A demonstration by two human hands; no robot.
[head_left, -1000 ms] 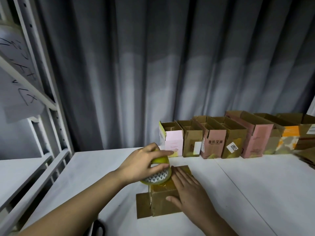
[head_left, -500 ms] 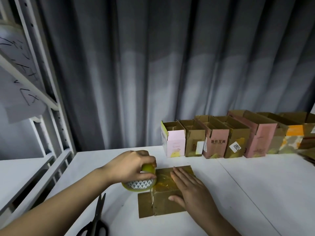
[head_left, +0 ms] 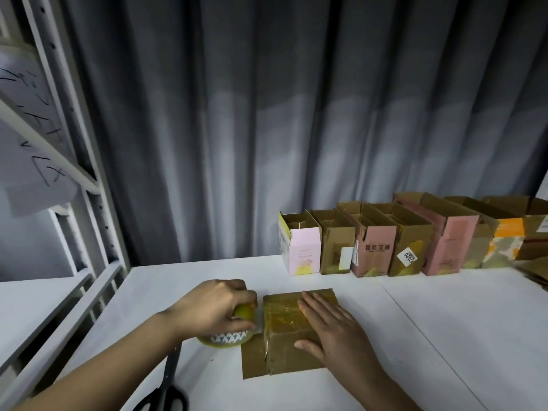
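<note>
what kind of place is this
Probably a packing station or stockroom: the left hand holds a tape roll at a box, open cartons line the table's back, and a metal rack stands left.

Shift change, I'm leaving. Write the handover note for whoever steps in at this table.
Left hand grips the tape roll at the left side of the cardboard box.
Right hand lies flat on the box top, holding it down.
Done: tape runs across the top.
Left: the tape looks uncut from the roll; cut it, likely with the scissors on the table by the left forearm.
</note>
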